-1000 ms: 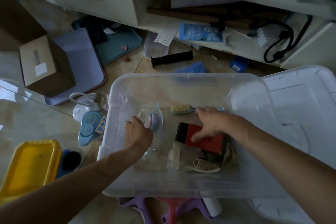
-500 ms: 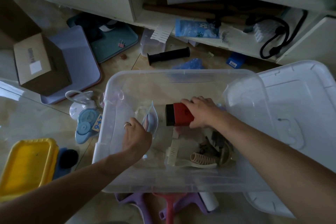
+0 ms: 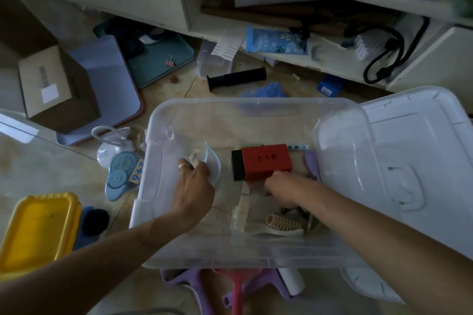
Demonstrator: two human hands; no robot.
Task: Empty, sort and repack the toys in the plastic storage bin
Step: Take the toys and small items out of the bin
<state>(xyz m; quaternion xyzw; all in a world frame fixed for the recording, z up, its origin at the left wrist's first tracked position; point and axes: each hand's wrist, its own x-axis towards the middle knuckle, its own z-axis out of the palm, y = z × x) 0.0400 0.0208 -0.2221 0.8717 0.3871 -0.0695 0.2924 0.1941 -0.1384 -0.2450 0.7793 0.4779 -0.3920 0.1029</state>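
Sitting on the floor among scattered clutter, the clear plastic storage bin takes up most of the view, with its white lid lying just beside it on the right. Both arms reach down into the bin, which has only a few things left in it.

The right hand curls its fingers around the near edge of a red and black box, holding it raised and tilted above the bin's bottom. The left hand pinches a thin, clear curved piece near the bin's left wall. Low in the bin, close to the near wall, lie a cream comb-like toy and a ribbed beige hair clip; smaller bits under the right forearm are too dark to make out.

The risk, as I judge it, lies in the box: it is gripped by one edge only, so its weight could twist it free and drop it onto the comb-like toy and clip below. The clear piece looks flimsy and could bend or slip if squeezed while lifted past the rim.
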